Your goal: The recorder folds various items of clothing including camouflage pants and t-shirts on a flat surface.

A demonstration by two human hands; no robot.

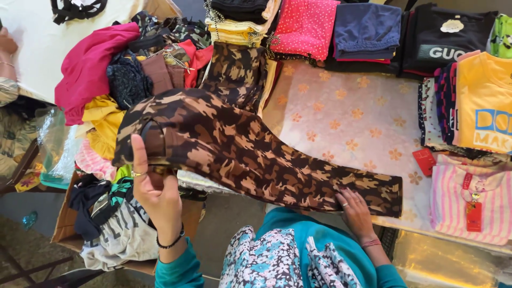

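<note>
Your left hand [154,194] grips the waistband end of the camo leggings [250,152], thumb up along the band, fingers curled behind the cloth. A ring shows on one finger, a dark band on the wrist.

Your right hand [354,213] lies flat and open on the leg cuffs, fingers spread, pressing them at the near table edge. It clamps nothing.

The leggings stretch crosswise from the left hand, held just off the table's left side, down to the cuffs on the floral tablecloth [346,117].

Left of the table: a heap of loose clothes [122,74], with pink, yellow and dark pieces, spilling over a cardboard box [66,229].

Far edge: folded stacks, among them a red dotted piece [306,26] and a navy one [368,26].

Right side: an orange shirt [482,101] and a pink striped garment [472,200] with a red tag.

Top left corner: another person's hand [8,45], well apart from yours.
</note>
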